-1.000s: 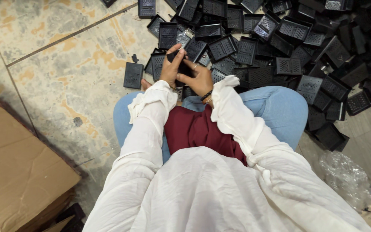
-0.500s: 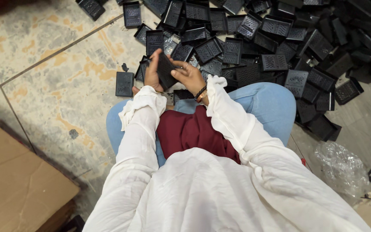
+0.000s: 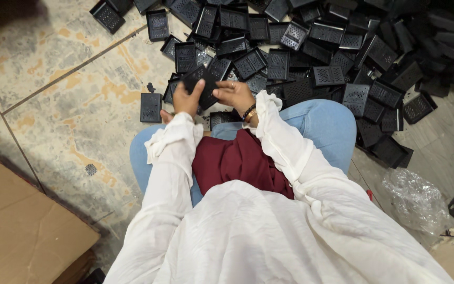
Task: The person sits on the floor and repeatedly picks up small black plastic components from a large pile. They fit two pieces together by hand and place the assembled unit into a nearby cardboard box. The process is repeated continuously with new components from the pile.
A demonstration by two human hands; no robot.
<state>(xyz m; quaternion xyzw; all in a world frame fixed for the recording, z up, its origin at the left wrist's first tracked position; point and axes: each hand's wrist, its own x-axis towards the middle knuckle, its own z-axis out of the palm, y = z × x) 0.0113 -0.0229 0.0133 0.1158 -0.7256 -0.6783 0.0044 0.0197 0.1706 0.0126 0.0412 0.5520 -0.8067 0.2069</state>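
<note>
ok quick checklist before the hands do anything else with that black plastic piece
1. Black grille piece held in both hands: ok, left hand and right hand each touch it.
2. Firmness of grip: cannot tell, the fingertips are partly hidden behind the piece.
3. Piece clear of the floor: ok, it sits above the knees, over the pile of black grille pieces.
4. Lone piece on the tile: ok, lying flat beside the left hand, apart from it.
5. Clear plastic bag: ok, at the right, away from both hands.
6. Cardboard box: ok, at the lower left, untouched.
</note>
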